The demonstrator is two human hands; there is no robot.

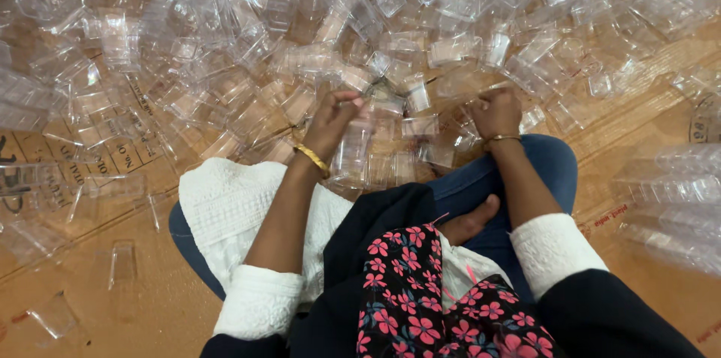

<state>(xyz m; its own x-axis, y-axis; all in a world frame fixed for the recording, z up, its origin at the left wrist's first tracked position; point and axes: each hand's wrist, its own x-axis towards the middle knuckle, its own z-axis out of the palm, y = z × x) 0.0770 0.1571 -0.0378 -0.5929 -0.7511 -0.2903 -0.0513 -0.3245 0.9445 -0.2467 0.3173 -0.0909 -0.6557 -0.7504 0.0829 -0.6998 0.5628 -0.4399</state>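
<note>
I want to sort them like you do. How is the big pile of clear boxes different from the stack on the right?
The pile is a loose jumble with pieces lying every way; the stack has its pieces nested in neat rows. The pile spreads wide across the cardboard floor in front of both hands; the stack sits small at the right edge. The left hand and right hand reach into the pile, not the stack. Both are clear plastic.
</note>
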